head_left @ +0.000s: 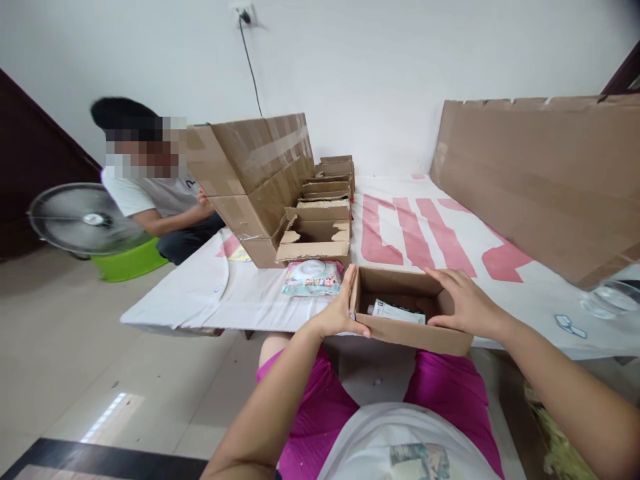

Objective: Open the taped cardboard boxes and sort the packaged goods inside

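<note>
An open-topped cardboard box (415,333) rests at the table's front edge, just above my lap. Gripping its left end is my left hand (337,312), thumb along the front and fingers up the side. My right hand (463,303) clasps the right end, with fingers over the back rim and the thumb at the inner front edge. Inside the box lies a white tube with dark print (397,312), tilted across the bottom; a dark item behind it is too hidden to name. Left of the box sits a pack of wet wipes (313,277).
Large taped cartons (260,180) stand on the left of the white-covered table (175,307), with a row of small open boxes (320,230) beside them. A big cardboard sheet (530,180) leans at the right, near a clear container (610,297). A person (160,193) crouches left by a fan (95,220).
</note>
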